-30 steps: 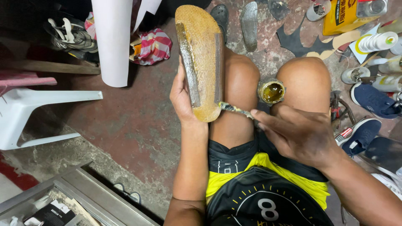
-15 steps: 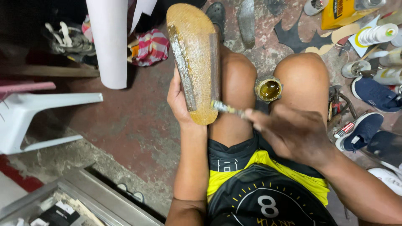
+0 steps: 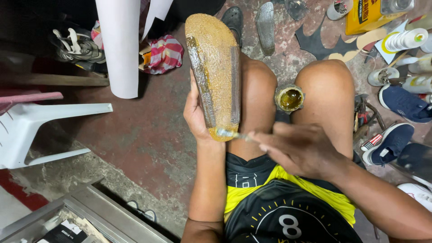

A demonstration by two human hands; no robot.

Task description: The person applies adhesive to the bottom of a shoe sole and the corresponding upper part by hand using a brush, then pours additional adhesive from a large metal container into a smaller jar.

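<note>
My left hand (image 3: 194,112) grips a tan shoe sole (image 3: 215,74) from its left edge, holding it upright over my left knee. The sole's textured face has shiny glue strips along both long edges. My right hand (image 3: 300,148) pinches a small brush (image 3: 228,133) whose bristles touch the sole's lower end. A small open can of amber glue (image 3: 289,98) sits between my knees.
A white paper roll (image 3: 120,45) and a white plastic chair (image 3: 40,126) stand at left. Loose soles (image 3: 266,22), a yellow tin (image 3: 366,15), thread spools (image 3: 407,39) and dark sneakers (image 3: 402,103) crowd the floor at right. A metal box (image 3: 76,220) lies lower left.
The brush has moved across the sole's lower end, from its right edge toward the bottom tip. My left hand keeps the sole in about the same place.
</note>
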